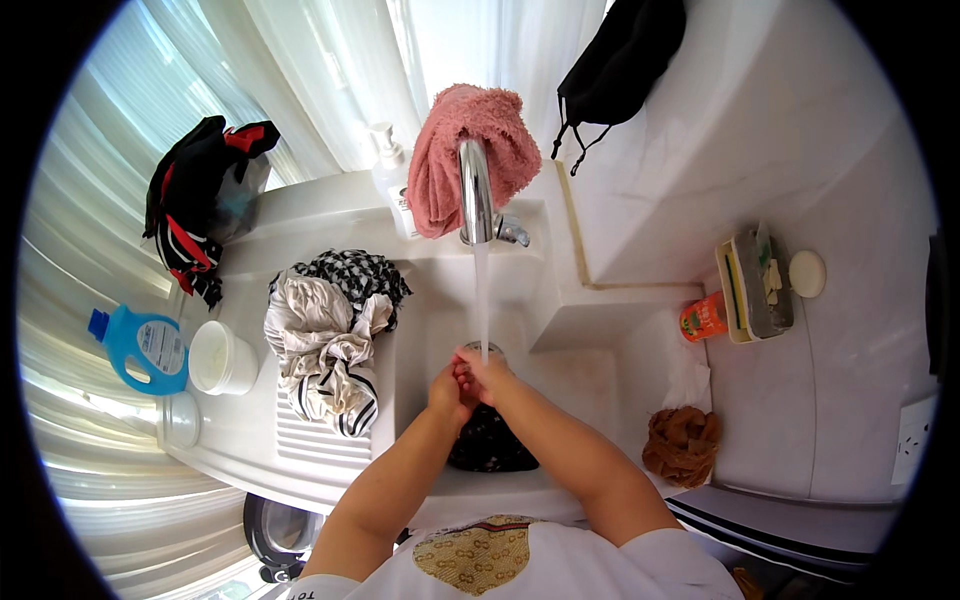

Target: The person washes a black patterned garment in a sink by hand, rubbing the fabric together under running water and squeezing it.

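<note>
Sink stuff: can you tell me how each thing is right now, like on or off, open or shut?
Tap: on, water running.
Pink towel: draped over the tap.
Left hand: pressed against the right hand, under the stream.
Right hand: pressed against the left hand, under the stream.
Dark cloth: in the sink, below the hands.
Clothes: heaped on the washboard.
Blue bottle: lying down, capped.

Two hands, left (446,388) and right (487,376), are in the sink (560,370) under one tap (476,190). One pink towel (470,140) hangs far. Left: one blue jug (140,348), one white tub (222,357), one heap of clothes (330,330). One pump bottle (392,180) stands far. Right: one orange cup (703,318), one brown cloth (682,444), one white disc (806,273). One dark cloth (490,445) lies near.
</note>
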Motion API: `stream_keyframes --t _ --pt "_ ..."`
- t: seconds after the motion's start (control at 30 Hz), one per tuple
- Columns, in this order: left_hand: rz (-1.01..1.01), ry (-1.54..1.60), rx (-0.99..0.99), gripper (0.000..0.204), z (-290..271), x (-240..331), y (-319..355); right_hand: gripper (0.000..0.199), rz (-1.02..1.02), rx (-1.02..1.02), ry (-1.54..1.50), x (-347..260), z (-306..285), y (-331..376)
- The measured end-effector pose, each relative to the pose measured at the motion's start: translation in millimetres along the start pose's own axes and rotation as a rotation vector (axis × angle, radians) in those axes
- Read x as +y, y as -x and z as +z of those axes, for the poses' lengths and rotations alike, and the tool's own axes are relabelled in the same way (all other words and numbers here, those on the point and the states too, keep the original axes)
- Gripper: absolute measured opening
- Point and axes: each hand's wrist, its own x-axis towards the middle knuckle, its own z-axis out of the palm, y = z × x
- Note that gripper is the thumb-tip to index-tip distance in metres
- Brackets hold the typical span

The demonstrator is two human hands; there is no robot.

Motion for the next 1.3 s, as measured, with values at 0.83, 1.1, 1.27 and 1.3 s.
stream_keyframes --t 0.83,1.1,1.27,1.3 --pt "0.387 -2.378 -0.268 0.051 18 -24 70 0.073 -0.645 0.259 1.870 57 -157 -28" --pt "0.132 -2.468 -0.517 0.052 18 -3 73 0.073 -0.586 1.183 1.490 42 -200 26" --pt "0.163 -2.430 -0.466 0.046 21 -3 64 0.064 -0.987 0.438 1.499 78 -136 -42" --pt "0.112 -2.406 -0.453 0.043 22 3 64 0.052 -1.101 0.193 1.224 77 -120 -49"
